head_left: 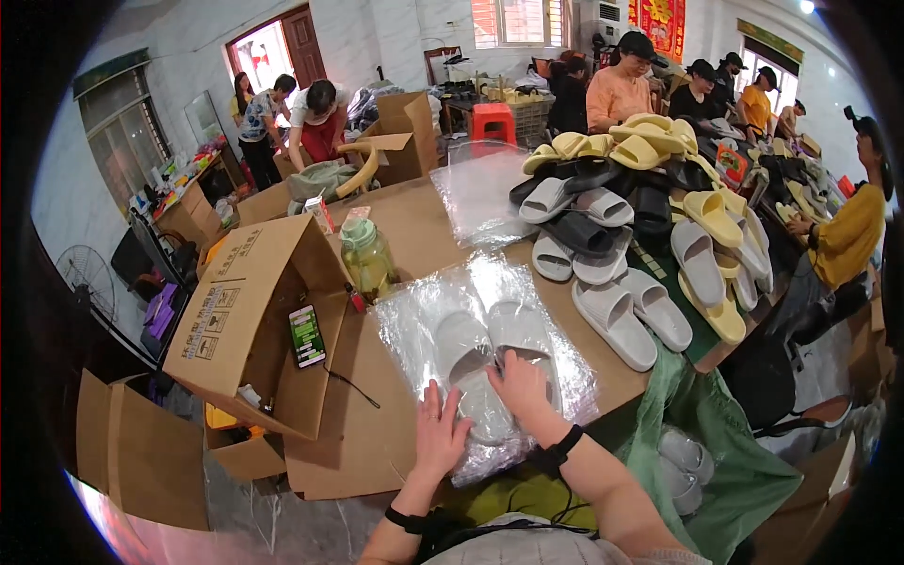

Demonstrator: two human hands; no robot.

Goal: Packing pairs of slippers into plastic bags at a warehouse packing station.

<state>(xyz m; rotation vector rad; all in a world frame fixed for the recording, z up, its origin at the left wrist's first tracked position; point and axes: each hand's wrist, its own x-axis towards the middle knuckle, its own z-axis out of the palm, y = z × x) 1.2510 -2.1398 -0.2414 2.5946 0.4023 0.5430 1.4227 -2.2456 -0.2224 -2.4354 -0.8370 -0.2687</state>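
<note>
A pair of grey slide slippers (477, 369) lies side by side in front of me, seen hazily through a shiny clear plastic bag (579, 381) on the cardboard-covered table. My left hand (440, 431) rests on the bag's near left part, fingers spread and holding nothing. On the right slipper of the pair, just below its strap, my right hand (521, 386) presses down with thumb and forefinger apart; its other fingers are partly hidden. More clear plastic bags (480, 198) lie flat farther back. Loose grey slippers (617, 325) sit just right of the bag.
A tall pile of yellow, black and grey slippers (650, 141) covers the right side. On the left stand an open carton (254, 311) with a phone (306, 336) on it and a green-tinted bottle (367, 259). A green sack (702, 443) hangs open at the table's near right edge. Several people work beyond.
</note>
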